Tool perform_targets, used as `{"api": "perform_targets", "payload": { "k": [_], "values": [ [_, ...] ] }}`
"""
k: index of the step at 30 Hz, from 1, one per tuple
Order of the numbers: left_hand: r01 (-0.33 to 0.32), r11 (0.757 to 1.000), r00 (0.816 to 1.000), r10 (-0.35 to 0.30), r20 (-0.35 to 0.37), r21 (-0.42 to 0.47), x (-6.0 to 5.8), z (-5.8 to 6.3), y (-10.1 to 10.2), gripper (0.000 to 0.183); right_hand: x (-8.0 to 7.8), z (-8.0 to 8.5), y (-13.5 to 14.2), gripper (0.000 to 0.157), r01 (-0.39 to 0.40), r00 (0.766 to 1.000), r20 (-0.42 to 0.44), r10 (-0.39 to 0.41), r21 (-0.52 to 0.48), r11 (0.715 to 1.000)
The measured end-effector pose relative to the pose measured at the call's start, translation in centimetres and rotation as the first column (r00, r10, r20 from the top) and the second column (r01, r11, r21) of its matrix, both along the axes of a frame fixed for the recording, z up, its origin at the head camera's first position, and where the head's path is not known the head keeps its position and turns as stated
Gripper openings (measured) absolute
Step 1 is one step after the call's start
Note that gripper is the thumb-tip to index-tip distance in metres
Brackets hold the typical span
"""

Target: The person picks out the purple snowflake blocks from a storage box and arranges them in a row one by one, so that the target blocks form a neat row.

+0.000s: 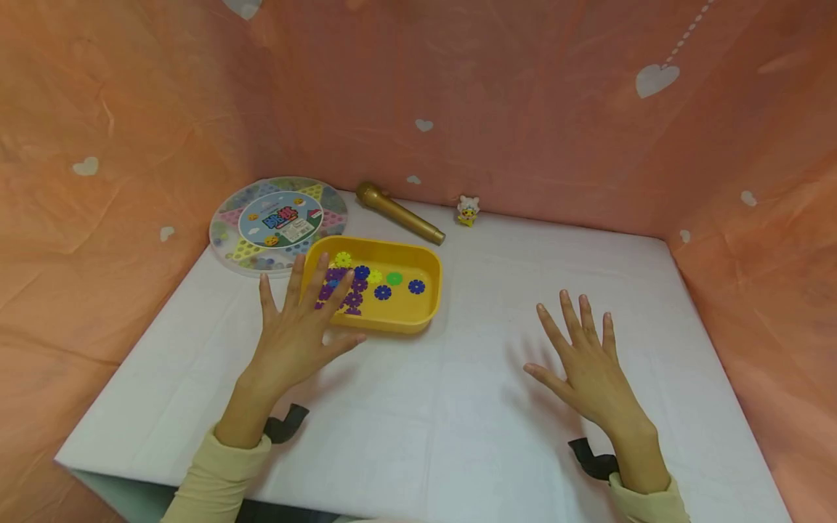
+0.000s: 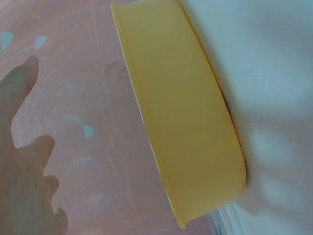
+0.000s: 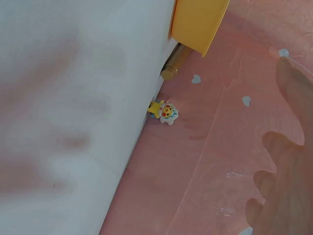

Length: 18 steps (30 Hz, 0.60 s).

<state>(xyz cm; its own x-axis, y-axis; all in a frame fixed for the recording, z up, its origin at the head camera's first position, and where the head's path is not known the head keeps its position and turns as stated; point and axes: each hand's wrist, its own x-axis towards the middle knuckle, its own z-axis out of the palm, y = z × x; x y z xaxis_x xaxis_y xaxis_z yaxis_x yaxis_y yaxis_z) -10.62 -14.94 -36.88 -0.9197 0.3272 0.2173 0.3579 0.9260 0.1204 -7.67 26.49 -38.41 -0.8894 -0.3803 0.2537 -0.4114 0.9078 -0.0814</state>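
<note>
My left hand is held over the table with its fingers spread, overlapping the left end of a yellow tray in the head view. Inside the tray lie several purple snowflake discs, some dark blue discs, a few yellow discs and a green disc. Farther right, my right hand hovers above the white tabletop, fingers spread and holding nothing. In the left wrist view the outer wall of the tray stands beside the left hand's fingers.
Behind the tray, a gold microphone lies at a slant. A round Chinese checkers set with a clear cover sits at the back left. One small figurine stands by the back edge. Pink cloth with hearts surrounds the white table.
</note>
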Motion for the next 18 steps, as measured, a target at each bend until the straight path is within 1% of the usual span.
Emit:
{"api": "perform_targets", "payload": {
  "k": [6, 11, 14, 18],
  "values": [
    [-0.005, 1.000, 1.000, 0.005, 0.012, -0.005, 0.08, -0.06, -0.04, 0.096, 0.10, 0.14, -0.05, 0.086, -0.001, 1.000, 0.001, 0.001, 0.001, 1.000],
    [-0.015, 1.000, 1.000, 0.015, 0.008, 0.016, -0.02, -0.07, -0.24, 0.091, -0.01, 0.20, -0.02, 0.087, -0.029, 1.000, -0.006, 0.029, -0.025, 0.999],
    [-0.017, 0.998, 1.000, 0.017, 0.005, 0.064, -0.11, -0.09, -0.43, 0.086, -0.10, 0.13, 0.02, 0.087, -0.055, 0.998, -0.022, 0.054, -0.051, 0.997],
    [-0.017, 0.988, 1.000, 0.015, 0.017, 0.152, -0.28, -0.07, -0.62, 0.084, -0.46, 0.08, 0.06, 0.082, -0.097, 0.994, -0.059, 0.092, -0.101, 0.990]
  ]
}}
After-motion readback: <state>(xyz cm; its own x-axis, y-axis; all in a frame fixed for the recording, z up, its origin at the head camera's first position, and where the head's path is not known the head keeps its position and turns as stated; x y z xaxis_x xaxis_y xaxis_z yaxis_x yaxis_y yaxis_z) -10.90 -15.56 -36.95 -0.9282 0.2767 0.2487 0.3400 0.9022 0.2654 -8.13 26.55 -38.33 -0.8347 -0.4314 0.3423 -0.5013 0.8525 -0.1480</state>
